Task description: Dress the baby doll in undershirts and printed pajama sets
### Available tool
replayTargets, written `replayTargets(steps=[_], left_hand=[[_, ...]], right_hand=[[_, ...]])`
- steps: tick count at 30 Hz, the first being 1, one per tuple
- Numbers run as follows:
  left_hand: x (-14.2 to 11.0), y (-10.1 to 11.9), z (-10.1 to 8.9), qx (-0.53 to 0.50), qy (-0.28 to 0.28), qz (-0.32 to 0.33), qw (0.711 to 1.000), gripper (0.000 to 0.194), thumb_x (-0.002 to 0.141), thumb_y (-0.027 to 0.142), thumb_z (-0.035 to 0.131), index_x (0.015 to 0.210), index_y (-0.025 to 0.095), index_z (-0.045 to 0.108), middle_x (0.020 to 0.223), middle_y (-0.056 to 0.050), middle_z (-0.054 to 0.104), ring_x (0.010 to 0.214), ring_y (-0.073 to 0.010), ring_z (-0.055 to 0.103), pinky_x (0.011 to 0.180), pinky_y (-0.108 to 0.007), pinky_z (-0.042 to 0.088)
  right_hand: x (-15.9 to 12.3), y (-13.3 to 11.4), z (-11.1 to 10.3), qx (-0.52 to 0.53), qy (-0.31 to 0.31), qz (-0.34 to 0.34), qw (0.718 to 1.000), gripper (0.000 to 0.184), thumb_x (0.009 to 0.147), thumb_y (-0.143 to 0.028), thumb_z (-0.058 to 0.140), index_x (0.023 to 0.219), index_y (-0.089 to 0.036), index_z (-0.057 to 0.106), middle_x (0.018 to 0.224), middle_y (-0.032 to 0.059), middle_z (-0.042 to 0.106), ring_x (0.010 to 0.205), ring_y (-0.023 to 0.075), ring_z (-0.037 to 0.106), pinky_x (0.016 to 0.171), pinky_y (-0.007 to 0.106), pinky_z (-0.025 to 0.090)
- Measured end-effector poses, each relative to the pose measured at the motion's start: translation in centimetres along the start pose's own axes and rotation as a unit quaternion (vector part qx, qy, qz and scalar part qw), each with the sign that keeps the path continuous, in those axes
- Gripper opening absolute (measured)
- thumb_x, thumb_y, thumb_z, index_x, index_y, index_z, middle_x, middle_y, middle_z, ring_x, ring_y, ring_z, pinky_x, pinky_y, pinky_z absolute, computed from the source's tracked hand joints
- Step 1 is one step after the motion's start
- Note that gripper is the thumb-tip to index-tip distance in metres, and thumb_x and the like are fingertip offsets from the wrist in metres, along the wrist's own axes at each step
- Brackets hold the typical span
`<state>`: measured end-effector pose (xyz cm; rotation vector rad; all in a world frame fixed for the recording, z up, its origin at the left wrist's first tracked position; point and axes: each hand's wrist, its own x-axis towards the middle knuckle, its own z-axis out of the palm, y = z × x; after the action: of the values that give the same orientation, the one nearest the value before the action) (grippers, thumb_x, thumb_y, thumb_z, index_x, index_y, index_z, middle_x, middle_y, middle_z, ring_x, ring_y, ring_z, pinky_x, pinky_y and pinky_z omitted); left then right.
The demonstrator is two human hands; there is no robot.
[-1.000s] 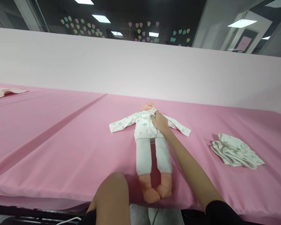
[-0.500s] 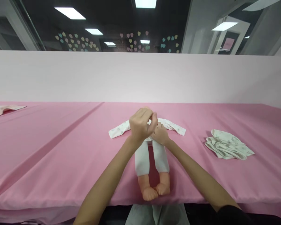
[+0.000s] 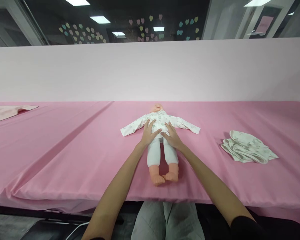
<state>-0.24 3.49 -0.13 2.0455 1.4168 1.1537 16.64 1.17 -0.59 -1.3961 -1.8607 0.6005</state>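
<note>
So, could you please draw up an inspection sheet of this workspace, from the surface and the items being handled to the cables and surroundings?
Surface: pink sheet, creased, with a long fold on the left.
Items handled: doll with feet toward the person, wearing a printed top and white trousers.
Clutter: folded cloth on the right; pale pink cloth at the far left.
Hands: left hand and right hand rest on the doll, fingers extended.
Cables: one white cable, lower left, below the sheet's edge.
Surroundings: white wall behind, dark window above it.
</note>
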Motion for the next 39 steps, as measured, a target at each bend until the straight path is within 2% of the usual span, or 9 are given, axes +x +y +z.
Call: replayTargets(steps=[6, 9, 13, 16, 20, 22, 26, 35, 39], left_hand=[[-1.3, 1.0, -1.6, 0.030, -0.098, 0.034, 0.994, 0.067, 0.068, 0.050, 0.070, 0.129, 0.031, 0.052, 0.153, -0.005, 0.023, 0.143, -0.0296, 0.006, 0.115, -0.047, 0.014], [-0.8, 1.1, -1.2, -0.028, 0.019, 0.041, 0.999, 0.028, 0.079, 0.041, 0.059, 0.099, 0.024, 0.068, 0.128, -0.005, 0.056, 0.130, -0.0272, 0.040, 0.111, -0.043, 0.026], [0.4, -0.4, -1.2, -0.229, 0.279, -0.231, 0.904, 0.029, 0.088, 0.038, 0.038, 0.092, 0.016, 0.057, 0.094, -0.007, 0.063, 0.095, -0.0215, 0.061, 0.082, -0.033, 0.050], [0.7, -2.1, -2.3, -0.292, 0.410, -0.362, 0.785, 0.027, 0.088, 0.027, 0.030, 0.110, 0.017, 0.043, 0.112, -0.010, 0.055, 0.099, -0.0175, 0.059, 0.078, -0.029, 0.049], [0.2, -2.5, -3.2, -0.182, 0.479, -0.283, 0.811, 0.035, 0.080, 0.016, 0.038, 0.115, 0.020, 0.037, 0.126, -0.010, 0.045, 0.112, -0.0158, 0.050, 0.092, -0.030, 0.042], [-0.3, -1.7, -2.9, -0.067, 0.435, -0.163, 0.883, 0.026, 0.079, 0.017, 0.041, 0.104, 0.021, 0.047, 0.113, -0.007, 0.053, 0.107, -0.0180, 0.051, 0.095, -0.033, 0.039], [-1.2, 0.7, -1.7, 0.081, 0.182, -0.013, 0.980, 0.013, 0.081, 0.027, 0.048, 0.087, 0.022, 0.057, 0.088, -0.005, 0.058, 0.089, -0.0209, 0.056, 0.092, -0.039, 0.040], [-1.7, 2.3, -1.7, 0.065, -0.061, -0.169, 0.982, 0.094, 0.072, 0.058, 0.059, 0.144, 0.012, 0.020, 0.140, -0.023, 0.039, 0.125, -0.0399, 0.044, 0.097, -0.048, 0.036], [-1.4, 1.7, -1.6, -0.014, -0.064, -0.162, 0.985, 0.107, 0.063, 0.055, 0.071, 0.146, 0.015, 0.017, 0.150, -0.018, 0.027, 0.136, -0.0354, 0.031, 0.107, -0.042, 0.031]], right_hand=[[-0.3, 0.7, 0.5, 0.067, 0.117, -0.002, 0.991, 0.048, 0.092, -0.042, 0.036, 0.130, -0.016, 0.049, 0.143, 0.0101, 0.040, 0.135, 0.0188, 0.032, 0.110, 0.037, 0.026], [0.0, 1.5, 0.2, 0.171, 0.222, 0.128, 0.952, 0.045, 0.091, -0.044, 0.034, 0.118, -0.014, 0.055, 0.122, 0.0115, 0.059, 0.116, 0.0220, 0.053, 0.096, 0.036, 0.045], [0.8, 3.6, -1.4, 0.289, 0.343, 0.346, 0.824, 0.042, 0.087, -0.027, 0.027, 0.120, -0.010, 0.048, 0.113, 0.0145, 0.060, 0.097, 0.0222, 0.063, 0.068, 0.033, 0.056], [0.9, 4.6, -3.0, 0.286, 0.374, 0.363, 0.804, 0.050, 0.079, -0.017, 0.028, 0.127, -0.007, 0.038, 0.121, 0.0174, 0.054, 0.102, 0.0221, 0.061, 0.071, 0.034, 0.056], [0.0, 3.6, -4.1, 0.171, 0.464, 0.262, 0.829, 0.056, 0.076, -0.021, 0.033, 0.131, -0.012, 0.035, 0.130, 0.0133, 0.046, 0.115, 0.0190, 0.050, 0.095, 0.034, 0.044], [-0.5, 2.4, -3.7, 0.083, 0.454, 0.145, 0.876, 0.046, 0.077, -0.023, 0.033, 0.119, -0.015, 0.047, 0.121, 0.0109, 0.053, 0.112, 0.0192, 0.051, 0.098, 0.034, 0.040], [-1.3, 0.1, -1.9, 0.017, 0.217, 0.005, 0.976, 0.028, 0.077, -0.028, 0.038, 0.091, -0.018, 0.061, 0.090, 0.0058, 0.060, 0.089, 0.0198, 0.056, 0.086, 0.033, 0.044], [-1.9, -0.8, -0.8, -0.014, 0.133, 0.060, 0.989, 0.040, 0.074, -0.027, 0.049, 0.112, -0.020, 0.055, 0.112, 0.0081, 0.048, 0.098, 0.0210, 0.054, 0.090, 0.034, 0.043], [-1.7, -0.6, -0.5, 0.016, 0.143, 0.064, 0.988, 0.042, 0.072, -0.024, 0.049, 0.112, -0.018, 0.056, 0.113, 0.0090, 0.049, 0.104, 0.0208, 0.052, 0.094, 0.033, 0.041]])
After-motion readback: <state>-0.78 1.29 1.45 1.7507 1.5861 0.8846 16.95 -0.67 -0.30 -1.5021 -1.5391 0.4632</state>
